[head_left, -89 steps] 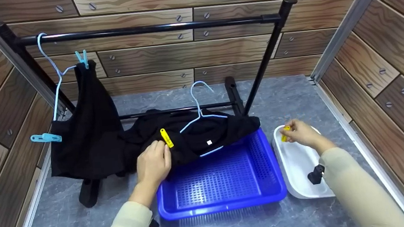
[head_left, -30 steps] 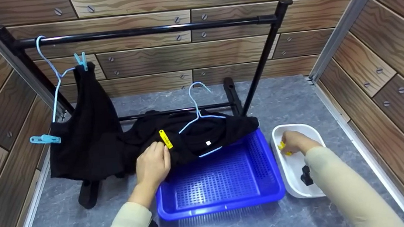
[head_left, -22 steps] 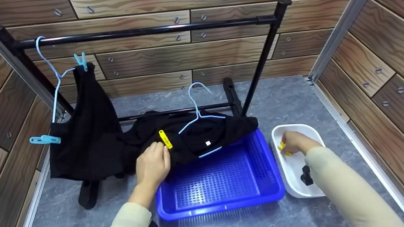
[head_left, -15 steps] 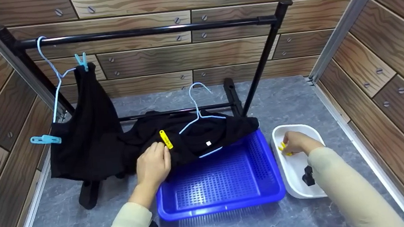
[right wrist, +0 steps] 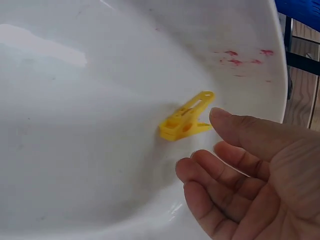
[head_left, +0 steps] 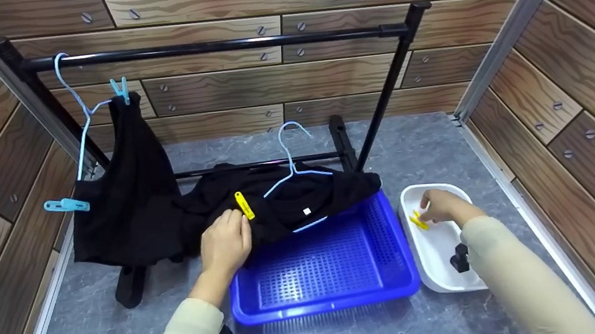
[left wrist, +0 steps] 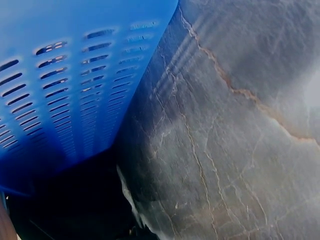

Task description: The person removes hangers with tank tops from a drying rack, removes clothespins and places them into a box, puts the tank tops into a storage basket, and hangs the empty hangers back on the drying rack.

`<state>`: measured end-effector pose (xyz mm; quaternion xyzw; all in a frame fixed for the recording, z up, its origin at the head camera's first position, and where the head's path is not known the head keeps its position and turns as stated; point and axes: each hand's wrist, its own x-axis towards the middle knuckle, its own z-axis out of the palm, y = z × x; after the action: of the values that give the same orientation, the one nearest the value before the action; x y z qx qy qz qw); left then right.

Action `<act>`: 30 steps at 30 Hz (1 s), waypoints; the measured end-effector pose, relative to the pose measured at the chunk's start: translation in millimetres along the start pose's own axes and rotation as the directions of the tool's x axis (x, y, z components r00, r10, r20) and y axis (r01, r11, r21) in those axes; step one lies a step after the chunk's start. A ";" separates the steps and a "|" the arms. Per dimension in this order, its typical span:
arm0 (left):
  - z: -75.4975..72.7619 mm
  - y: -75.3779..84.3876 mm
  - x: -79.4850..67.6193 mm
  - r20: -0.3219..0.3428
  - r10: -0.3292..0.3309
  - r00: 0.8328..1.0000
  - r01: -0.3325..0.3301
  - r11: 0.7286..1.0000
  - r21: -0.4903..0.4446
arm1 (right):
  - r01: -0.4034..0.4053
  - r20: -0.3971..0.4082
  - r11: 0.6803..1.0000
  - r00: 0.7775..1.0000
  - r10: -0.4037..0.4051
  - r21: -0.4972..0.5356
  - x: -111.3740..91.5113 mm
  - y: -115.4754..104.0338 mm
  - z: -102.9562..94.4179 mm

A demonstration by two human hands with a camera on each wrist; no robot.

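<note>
My left hand (head_left: 227, 243) grips the edge of a black shirt (head_left: 327, 188), fingers curled. Right above its knuckles a yellow clothespin (head_left: 244, 205) is clipped to the cloth. A light blue hanger (head_left: 291, 156) runs through the shirt, its hook pointing up. In the left wrist view the grip is hidden. Inside the white basin (head_left: 442, 283), a second yellow clothespin (right wrist: 185, 120) lies on the bottom near one end. My right hand (right wrist: 250, 175) hovers beside it with relaxed fingers. Thumb and fingers are spread apart and hold nothing.
A blue perforated basket (head_left: 327, 308) stands under the shirt. Behind it rises a black clothes rack (head_left: 215, 46). Another black garment (head_left: 132, 205) hangs at its left on a hanger (head_left: 75, 95), with two light blue clothespins (head_left: 67, 205) on it. Wood-patterned walls enclose the space.
My right hand has lowered the yellow clothespin into the white basin and let go of it, drawing back slightly. My left hand has stayed on the shirt.
</note>
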<state>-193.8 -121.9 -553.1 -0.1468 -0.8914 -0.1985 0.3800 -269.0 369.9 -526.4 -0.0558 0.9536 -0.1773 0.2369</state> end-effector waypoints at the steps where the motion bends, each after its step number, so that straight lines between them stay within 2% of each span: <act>1: -0.1 0.1 0.1 0.002 0.001 1.000 -0.001 1.000 0.001 | 0.008 -0.004 1.000 1.000 -0.008 -0.013 -0.8 -0.6 -1.6; 5: -0.3 0.4 1.2 0.002 0.008 1.000 -0.008 1.000 0.004 | 0.025 -0.018 0.998 1.000 -0.026 -0.051 -4.2 -3.9 -9.0; 12: -0.5 0.2 1.6 0.002 0.004 1.000 -0.004 1.000 0.010 | 0.111 -0.065 0.994 0.992 -0.110 0.002 -10.7 -12.7 -26.9; 17: -1.5 0.3 0.3 0.006 -0.004 1.000 0.004 1.000 0.010 | 0.138 -0.098 0.990 0.985 -0.140 -0.026 -17.7 -22.0 -38.1; 30: -0.4 -0.6 -1.0 -0.006 0.005 1.000 -0.005 1.000 0.010 | 0.212 -0.213 0.974 0.951 -0.226 -0.083 -35.5 -55.5 -57.7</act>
<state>-193.1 -122.7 -553.7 -0.1466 -0.8908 -0.1935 0.3840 -263.6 343.0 -443.3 -0.1481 0.9667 -0.1793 0.1066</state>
